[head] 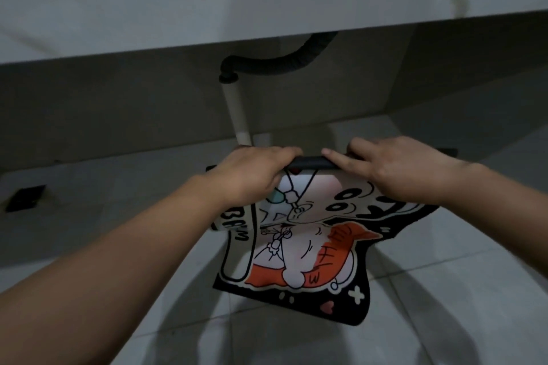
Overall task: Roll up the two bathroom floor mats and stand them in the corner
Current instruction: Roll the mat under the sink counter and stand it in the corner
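Note:
A black floor mat (299, 249) with a cartoon print in white and orange lies on the tiled floor in front of me, its far edge curled over into a short roll. My left hand (252, 170) grips the left part of that roll, fingers wrapped over it. My right hand (394, 169) presses on the right part, index finger stretched along the black rolled edge. The near end of the mat is wavy and lifts off the floor. I see only one mat.
A white countertop (267, 0) juts out above. Under it a dark corrugated hose (284, 61) joins a white drain pipe (235, 109) that runs down to the floor. A dark square floor drain (25, 197) sits at the left. Grey floor tiles (444, 290) surround the mat.

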Demonstrator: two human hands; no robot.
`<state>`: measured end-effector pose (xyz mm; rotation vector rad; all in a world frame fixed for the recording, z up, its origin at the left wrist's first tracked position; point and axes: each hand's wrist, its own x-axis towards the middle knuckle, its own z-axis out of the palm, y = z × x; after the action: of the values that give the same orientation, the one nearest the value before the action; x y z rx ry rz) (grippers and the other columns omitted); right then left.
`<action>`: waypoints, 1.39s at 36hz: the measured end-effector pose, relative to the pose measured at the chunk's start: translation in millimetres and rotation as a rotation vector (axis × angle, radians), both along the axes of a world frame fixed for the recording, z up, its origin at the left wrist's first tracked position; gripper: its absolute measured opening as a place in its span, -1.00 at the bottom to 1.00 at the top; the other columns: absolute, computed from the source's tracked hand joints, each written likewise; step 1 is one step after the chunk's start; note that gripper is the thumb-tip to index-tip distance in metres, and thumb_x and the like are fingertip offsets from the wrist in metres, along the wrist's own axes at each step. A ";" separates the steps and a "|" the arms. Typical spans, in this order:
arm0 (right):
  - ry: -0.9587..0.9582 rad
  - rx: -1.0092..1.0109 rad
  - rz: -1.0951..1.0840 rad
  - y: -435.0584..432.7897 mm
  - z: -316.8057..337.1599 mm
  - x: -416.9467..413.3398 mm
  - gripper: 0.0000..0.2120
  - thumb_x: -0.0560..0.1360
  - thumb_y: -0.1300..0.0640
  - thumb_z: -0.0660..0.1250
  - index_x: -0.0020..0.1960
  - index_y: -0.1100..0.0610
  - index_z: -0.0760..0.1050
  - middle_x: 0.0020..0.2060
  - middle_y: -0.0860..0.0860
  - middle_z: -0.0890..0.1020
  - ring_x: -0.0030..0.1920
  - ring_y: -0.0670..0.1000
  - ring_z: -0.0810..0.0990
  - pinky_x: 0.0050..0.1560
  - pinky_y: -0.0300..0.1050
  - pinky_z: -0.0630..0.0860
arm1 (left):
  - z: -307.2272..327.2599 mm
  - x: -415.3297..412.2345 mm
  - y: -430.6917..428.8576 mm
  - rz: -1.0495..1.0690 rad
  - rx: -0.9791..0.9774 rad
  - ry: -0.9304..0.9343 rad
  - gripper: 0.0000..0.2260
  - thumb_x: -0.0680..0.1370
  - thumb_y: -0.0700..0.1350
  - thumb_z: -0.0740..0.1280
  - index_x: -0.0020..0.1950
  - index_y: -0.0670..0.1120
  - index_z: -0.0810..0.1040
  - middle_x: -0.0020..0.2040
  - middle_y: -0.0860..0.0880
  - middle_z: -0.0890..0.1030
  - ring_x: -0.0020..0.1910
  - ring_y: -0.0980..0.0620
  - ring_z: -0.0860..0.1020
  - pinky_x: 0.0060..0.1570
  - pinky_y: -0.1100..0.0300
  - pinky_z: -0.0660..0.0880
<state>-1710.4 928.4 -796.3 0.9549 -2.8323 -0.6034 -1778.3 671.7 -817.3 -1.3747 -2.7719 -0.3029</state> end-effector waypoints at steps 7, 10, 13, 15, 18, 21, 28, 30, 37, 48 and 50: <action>0.058 -0.001 0.018 -0.3 -7.4 2.5 -0.15 0.34 0.25 0.26 0.50 0.03 -0.11 -0.12 0.09 0.37 -0.37 0.02 0.32 -0.53 -0.03 0.41 | 10.3 -2.8 8.6 0.045 -0.122 -0.114 -0.85 0.43 -0.04 0.21 -0.04 0.16 0.33 -0.23 0.06 0.53 -0.27 0.03 0.48 -0.38 0.16 0.29; 0.079 -0.008 0.019 -4.7 -7.9 3.2 -0.14 0.30 0.29 0.38 0.49 0.07 0.04 -0.15 0.10 0.39 -0.37 0.01 0.24 -0.57 -0.07 0.37 | 15.5 -5.7 9.9 0.080 -0.121 -0.108 -0.80 0.37 -0.16 0.24 -0.11 0.12 0.33 -0.31 0.08 0.45 -0.35 0.12 0.41 -0.45 0.20 0.27; 0.107 -0.004 0.053 -8.6 -5.9 2.2 -0.20 0.26 0.28 0.37 0.46 0.12 0.18 -0.19 0.12 0.41 -0.41 0.03 0.31 -0.59 -0.12 0.26 | 13.6 -6.2 11.5 0.094 -0.084 -0.080 -0.76 0.36 -0.21 0.24 -0.13 0.10 0.29 -0.34 0.08 0.40 -0.39 0.14 0.37 -0.48 0.20 0.23; 0.121 -0.004 0.067 -9.8 -4.2 0.4 -0.26 0.29 0.25 0.27 0.46 0.12 0.19 -0.20 0.12 0.41 -0.41 0.03 0.32 -0.58 -0.13 0.23 | 11.0 -5.6 10.0 0.080 -0.062 -0.114 -0.79 0.37 -0.13 0.24 -0.10 0.12 0.30 -0.33 0.08 0.43 -0.36 0.10 0.41 -0.46 0.20 0.25; 0.129 0.007 0.076 -11.3 -1.6 -1.0 -0.32 0.33 0.21 0.18 0.46 0.12 0.19 -0.21 0.12 0.40 -0.40 0.02 0.24 -0.57 -0.12 0.22 | 8.9 -6.5 7.0 0.042 -0.070 -0.123 -0.77 0.43 0.26 0.13 -0.05 0.16 0.35 -0.29 0.10 0.49 -0.31 0.11 0.47 -0.41 0.19 0.29; 0.110 0.023 0.074 -12.1 -1.3 -0.7 -0.33 0.35 0.18 0.14 0.47 0.09 0.16 -0.18 0.13 0.41 -0.39 0.03 0.29 -0.53 -0.11 0.22 | 7.0 -8.3 7.4 0.039 -0.067 -0.114 -0.73 0.46 0.34 0.02 -0.09 0.19 0.32 -0.31 0.15 0.47 -0.34 0.18 0.43 -0.41 0.19 0.27; -0.079 -0.159 -0.065 -13.3 -2.9 -3.6 -0.45 0.54 -0.06 -0.01 0.51 -0.09 -0.02 -0.01 0.04 0.37 -0.17 0.03 0.40 -0.24 -0.02 0.40 | -4.5 -12.7 7.1 0.037 -0.019 -0.073 -0.84 0.51 0.22 0.14 -0.15 0.18 0.26 -0.35 0.14 0.44 -0.38 0.24 0.38 -0.47 0.21 0.19; -0.149 -0.296 -0.134 -12.9 -2.1 -5.0 -0.50 0.55 -0.08 0.06 0.47 -0.18 0.07 0.00 0.02 0.40 -0.18 0.03 0.45 -0.21 -0.02 0.42 | -6.7 -13.0 7.5 0.042 -0.008 -0.067 -0.83 0.52 0.22 0.14 -0.16 0.18 0.23 -0.36 0.12 0.44 -0.39 0.22 0.38 -0.48 0.20 0.18; -0.339 -0.468 -0.312 -10.6 -3.2 -17.2 -0.49 0.43 -0.07 0.32 0.35 -0.18 0.28 0.17 -0.04 0.57 0.00 -0.02 0.52 -0.03 -0.10 0.46 | -12.2 -10.6 14.9 -0.005 0.024 -0.013 -0.84 0.53 0.18 0.15 -0.16 0.17 0.22 -0.38 0.14 0.41 -0.41 0.23 0.36 -0.48 0.21 0.20; -0.413 -0.445 -0.333 -17.5 -16.0 -20.5 -0.77 0.48 0.11 0.22 0.09 -0.15 0.38 -0.22 -0.04 0.56 -0.27 -0.03 0.51 -0.33 -0.08 0.43 | -5.4 -11.5 21.2 -0.020 -0.031 0.018 -0.89 0.51 0.10 0.23 -0.09 0.15 0.31 -0.35 0.10 0.46 -0.40 0.21 0.38 -0.48 0.21 0.20; -0.338 -0.338 -0.279 -19.7 -20.6 -19.8 -0.53 0.49 0.16 0.20 0.35 -0.11 0.22 -0.11 0.01 0.56 -0.29 -0.02 0.45 -0.35 -0.10 0.37 | -3.1 -13.9 22.3 -0.015 -0.052 0.054 -0.86 0.49 0.01 0.25 -0.12 0.14 0.27 -0.36 0.08 0.44 -0.41 0.20 0.36 -0.50 0.22 0.16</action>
<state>-1730.2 908.7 -816.8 0.6602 -3.2457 0.0345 -1792.1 694.0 -820.4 -1.3940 -2.7451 -0.1929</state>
